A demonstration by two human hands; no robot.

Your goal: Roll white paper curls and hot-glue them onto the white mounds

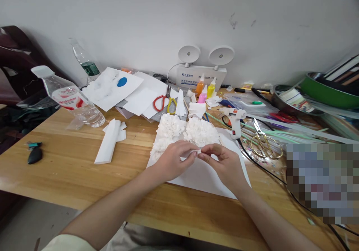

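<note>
My left hand [175, 161] and my right hand [223, 163] meet over a white sheet [202, 176] on the wooden table. Between their fingertips both pinch a small white piece of paper [199, 152]. Just beyond them, ruffled white paper clusters lie on the sheet: one at the back left [170, 125], one at the back right [201, 132], and another [159, 147] partly hidden behind my left hand.
A water bottle [74, 101] and folded white paper [107, 144] are at left. Red-handled pliers [160, 103] and small paint bottles [202, 94] stand behind. A glue gun [235, 122], gold scissors [265, 142] and a black cable [260, 168] are at right.
</note>
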